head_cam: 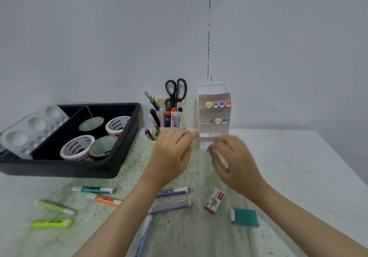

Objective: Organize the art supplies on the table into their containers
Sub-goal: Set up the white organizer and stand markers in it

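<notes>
My right hand (235,163) grips a blurred white pen-like thing (221,157) with a pale purple tip, just in front of the white tiered organizer (213,129), which holds several coloured highlighters. My left hand (171,155) hovers in front of the cream pen holder (157,140); motion blur hides its fingers. Loose on the table lie a teal highlighter (95,190), an orange one (106,199), two green ones (54,207) (50,223), two purple ones (175,192) (173,206) and a pale blue one (144,235).
A black tray (123,149) at the left holds several paint tubs and a white palette (29,129). The pen holder carries scissors (176,89), markers and brushes. A staples box (214,200) and a teal eraser (245,217) lie at the front right. A wall stands right behind.
</notes>
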A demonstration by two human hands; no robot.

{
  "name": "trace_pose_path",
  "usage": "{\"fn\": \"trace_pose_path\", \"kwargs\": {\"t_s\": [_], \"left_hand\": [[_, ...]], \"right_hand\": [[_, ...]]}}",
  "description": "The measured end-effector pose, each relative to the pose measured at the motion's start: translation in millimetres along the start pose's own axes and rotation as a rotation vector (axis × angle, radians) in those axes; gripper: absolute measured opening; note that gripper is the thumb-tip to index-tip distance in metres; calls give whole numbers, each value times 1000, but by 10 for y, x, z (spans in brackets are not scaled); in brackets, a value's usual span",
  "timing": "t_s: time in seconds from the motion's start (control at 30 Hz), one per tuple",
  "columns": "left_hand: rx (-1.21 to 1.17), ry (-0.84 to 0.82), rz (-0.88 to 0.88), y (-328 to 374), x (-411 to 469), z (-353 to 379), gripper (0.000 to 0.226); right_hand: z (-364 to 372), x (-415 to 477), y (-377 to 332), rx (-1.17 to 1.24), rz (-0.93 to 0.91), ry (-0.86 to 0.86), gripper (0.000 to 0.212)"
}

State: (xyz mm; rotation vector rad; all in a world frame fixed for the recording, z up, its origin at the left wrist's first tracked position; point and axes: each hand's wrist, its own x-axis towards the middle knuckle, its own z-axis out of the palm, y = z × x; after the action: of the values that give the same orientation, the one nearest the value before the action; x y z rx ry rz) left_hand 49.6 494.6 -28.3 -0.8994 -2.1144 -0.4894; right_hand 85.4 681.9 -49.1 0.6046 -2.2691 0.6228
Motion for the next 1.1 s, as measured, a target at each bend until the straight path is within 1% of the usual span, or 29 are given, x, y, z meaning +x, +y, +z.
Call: {"fn": "trace_pose_path", "kwargs": {"t_s": [0.07,0.1,0.17,0.23,0.3,0.33,0.47,0.53,0.57,0.6,0.67,0.7,0.77,0.8,0.9,0.93,1.0,1.1], "left_hand": [[-30,-94,-6,-66,-323,-23,19],[-39,-144,-34,-102,-474,-34,17],[-75,-271,-137,-174,-724,-57,18],[-105,-407,-265,-213,-857,-91,25],[-126,-486,-358,-216,-904,-118,31],[-141,-500,-387,-210,-905,-126,32],[-205,-512,-416,-208,-893,-108,37],[-243,-545,-431,-208,-889,-90,39],[-262,-557,-446,-201,-881,-86,37],[-274,-566,-465,-195,-870,-86,31],[-272,-581,-497,-191,-855,-84,18],[-266,-583,-508,-192,-852,-83,17],[-272,-581,-520,-186,-846,-84,18],[-280,-587,-518,-175,-837,-84,24],[-301,-611,-482,-127,-808,-61,58],[-299,-613,-457,-110,-795,-49,62],[-283,-620,-415,-86,-784,-11,56],[-278,-612,-430,-40,-756,7,28]], "right_hand": [[84,-207,-116,55,-51,-249,18],[130,-300,-160,62,-61,-337,19],[224,-450,-218,49,-62,-427,24],[287,-512,-258,-1,-63,-458,27],[325,-526,-287,-44,-68,-457,28],[342,-527,-297,-64,-74,-450,28],[354,-511,-341,-31,-39,-461,23],[307,-484,-347,82,28,-489,19],[256,-466,-356,170,83,-499,17],[201,-450,-363,267,154,-500,15],[76,-414,-383,479,312,-461,3],[18,-390,-379,568,385,-421,6],[-79,-337,-337,667,502,-357,14],[-116,-308,-305,685,554,-334,17],[-174,-251,-173,661,690,-272,25],[-182,-242,-130,650,733,-254,26],[-195,-223,-75,646,809,-235,22],[-205,-201,-58,611,803,-223,10]]}}
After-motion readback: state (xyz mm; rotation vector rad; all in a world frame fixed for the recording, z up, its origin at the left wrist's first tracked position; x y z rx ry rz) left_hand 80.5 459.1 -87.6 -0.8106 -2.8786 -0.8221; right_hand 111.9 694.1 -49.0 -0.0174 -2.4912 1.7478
